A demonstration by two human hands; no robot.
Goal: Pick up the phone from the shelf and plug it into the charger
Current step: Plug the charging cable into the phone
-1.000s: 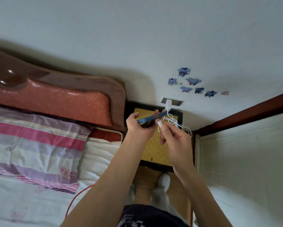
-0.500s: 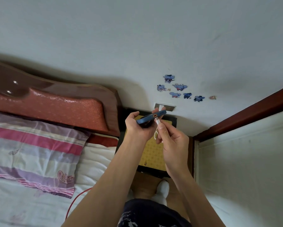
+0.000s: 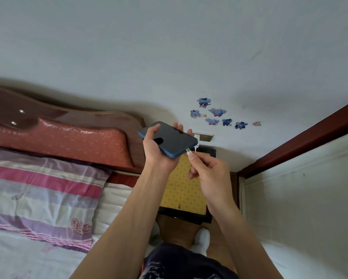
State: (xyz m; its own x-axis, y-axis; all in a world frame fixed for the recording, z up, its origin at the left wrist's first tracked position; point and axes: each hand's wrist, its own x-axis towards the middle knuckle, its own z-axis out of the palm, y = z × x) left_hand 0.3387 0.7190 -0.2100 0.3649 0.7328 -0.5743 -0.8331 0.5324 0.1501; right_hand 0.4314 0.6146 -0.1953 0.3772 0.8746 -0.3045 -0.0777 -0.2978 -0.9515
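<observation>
A phone in a blue case [image 3: 170, 138] is held back-side up in my left hand [image 3: 159, 152], raised in front of the wall. My right hand [image 3: 207, 170] pinches the white charger cable's plug [image 3: 189, 151] right at the phone's bottom edge; whether the plug is seated I cannot tell. The cable runs up to a white charger [image 3: 197, 136] plugged into a wall socket [image 3: 206, 137] just behind the phone.
Below my hands stands a bedside shelf with a yellow patterned top [image 3: 184, 190] and black rim. A bed with a striped pillow [image 3: 42, 196] and red-brown headboard [image 3: 64, 135] fills the left. A wooden door frame [image 3: 301, 141] rises at right. My socked foot [image 3: 202, 241] shows on the floor.
My left hand has lifted and tilted the phone so its blue back faces the camera. My right hand has followed with the plug, keeping it at the phone's bottom edge.
</observation>
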